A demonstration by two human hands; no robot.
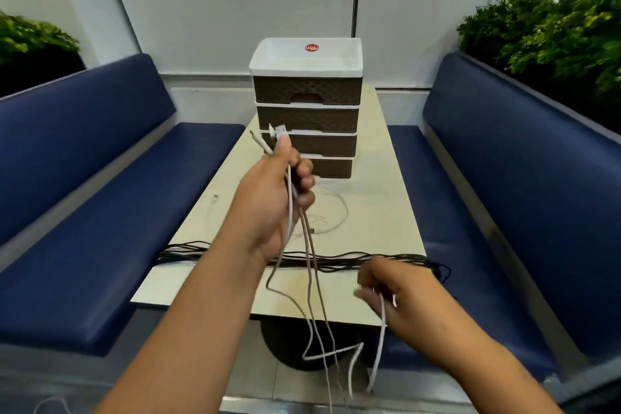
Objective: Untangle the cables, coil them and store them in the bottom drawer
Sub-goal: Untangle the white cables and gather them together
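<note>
Left hand: fist closed around the white cables, plugs up, 12 o'clock of centre.
Right hand: pinching one white strand, 4 o'clock.
Black cable: stretched across table.
Drawer unit: 12 o'clock, bottom drawer closed.

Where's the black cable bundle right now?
Head view: the black cable bundle lies across the near end of the table, between both hands, well in front of the drawer unit.
</note>
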